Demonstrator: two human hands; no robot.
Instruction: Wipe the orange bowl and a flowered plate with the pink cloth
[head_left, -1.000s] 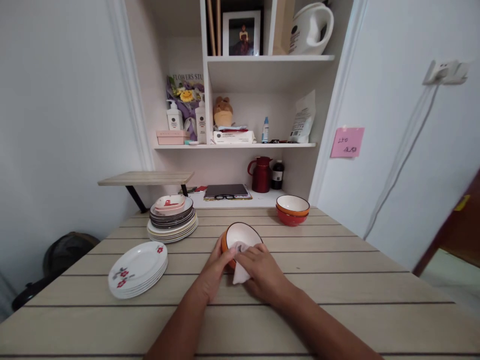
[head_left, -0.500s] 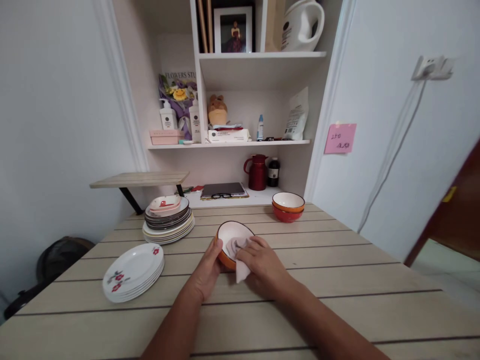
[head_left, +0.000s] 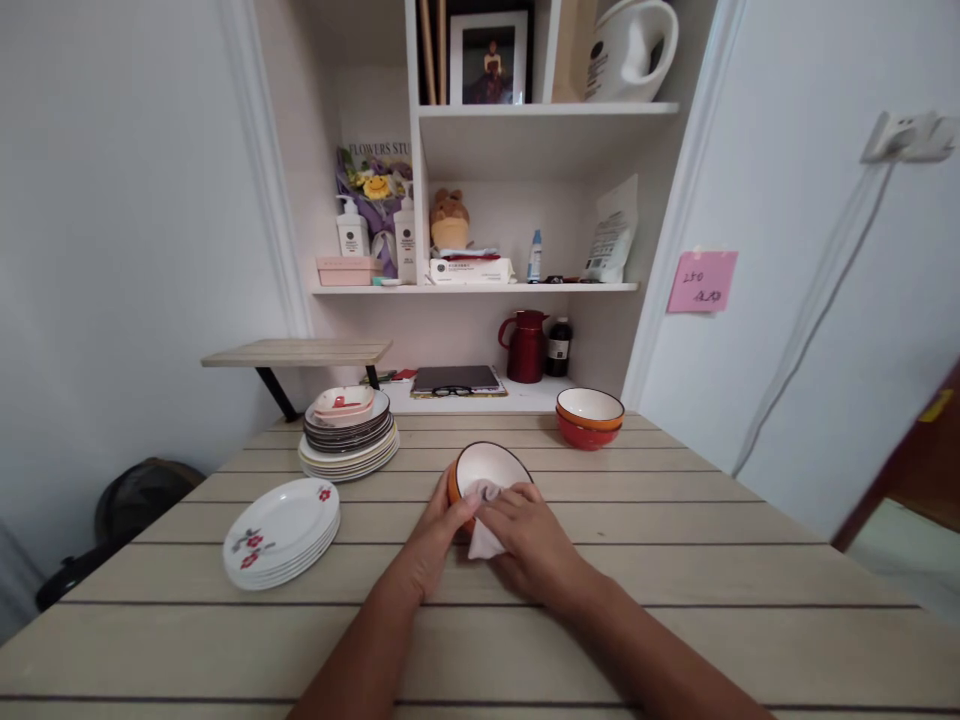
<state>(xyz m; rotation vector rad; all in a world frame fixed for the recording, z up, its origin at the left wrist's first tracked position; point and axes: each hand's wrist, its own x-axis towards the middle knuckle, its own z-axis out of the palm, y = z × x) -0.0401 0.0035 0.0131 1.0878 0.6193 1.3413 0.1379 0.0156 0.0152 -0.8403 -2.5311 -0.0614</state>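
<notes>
An orange bowl [head_left: 491, 464] with a white inside and dark rim is tilted toward me above the table. My left hand [head_left: 439, 525] grips its left side, thumb over the rim. In my right hand [head_left: 529, 525] is a pale cloth [head_left: 486, 542], pressed against the inside of the bowl near the front rim. Part of the cloth hangs down over the bowl's front. My right fingers hide some of the cloth and the bowl's right side.
On the slatted table [head_left: 637, 640], flower-patterned plates [head_left: 285, 530] are stacked at left. Behind them stands a taller stack of plates [head_left: 349, 445] topped by small dishes [head_left: 343, 402]. Two nested bowls [head_left: 589, 420] sit at back right. A red jug [head_left: 525, 345] stands on the shelf behind.
The view has shifted slightly left, so everything appears further right. My right hand has moved the cloth from deeper inside the bowl toward its front rim. My left hand keeps its hold.
</notes>
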